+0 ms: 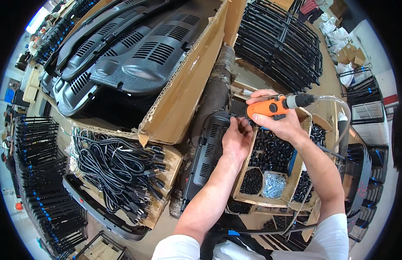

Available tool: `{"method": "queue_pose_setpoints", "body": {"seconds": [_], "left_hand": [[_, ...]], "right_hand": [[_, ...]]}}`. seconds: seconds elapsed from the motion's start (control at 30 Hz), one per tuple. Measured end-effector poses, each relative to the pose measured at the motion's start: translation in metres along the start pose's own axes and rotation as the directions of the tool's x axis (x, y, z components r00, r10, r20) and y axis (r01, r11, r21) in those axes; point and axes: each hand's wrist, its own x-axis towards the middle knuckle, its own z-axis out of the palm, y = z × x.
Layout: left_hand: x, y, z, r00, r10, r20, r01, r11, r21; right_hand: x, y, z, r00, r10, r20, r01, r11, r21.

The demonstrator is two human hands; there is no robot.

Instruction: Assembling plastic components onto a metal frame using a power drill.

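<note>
evidently the right grip is wrapped round an orange power driver, held over the top end of a black vented cover; the left grip curls its fingers by that end — whether they pinch anything, i cannot tell. the driver looks hard, smooth and moderately heavy, best held round its middle, its clear hose perhaps tugging a little. the cover seems light, stiff plastic — slotted, slightly slick, safest taken by its long edges. silver screws and glossy black pieces fill a rough cardboard box beside it.
</note>
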Motion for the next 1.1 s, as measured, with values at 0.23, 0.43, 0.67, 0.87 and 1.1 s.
{"method": "queue_pose_setpoints", "body": {"seconds": [0.23,0.43,0.67,0.87,1.1], "left_hand": [[-0.038,-0.01,-0.033,0.994,0.014,0.107,-0.051,0.934,0.353],[-0.044,0.001,-0.066,0.983,0.013,0.184,-0.11,0.841,0.529],[-0.065,0.0,-0.058,0.99,0.118,0.074,-0.138,0.897,0.42],[-0.06,0.01,-0.075,0.982,0.092,0.166,-0.152,0.906,0.396],[-0.07,0.015,-0.061,0.993,0.078,0.087,-0.102,0.944,0.314]], "right_hand": [[0.026,0.006,0.009,0.998,0.063,0.027,-0.061,0.997,-0.044],[0.043,0.006,0.015,0.991,0.068,0.111,-0.06,0.996,-0.073],[0.048,0.01,0.019,0.977,0.05,0.205,0.01,0.96,-0.281],[0.046,0.011,0.017,0.981,0.022,0.193,0.015,0.981,-0.192],[0.047,0.015,0.02,0.983,0.02,0.182,0.01,0.986,-0.166]]}}
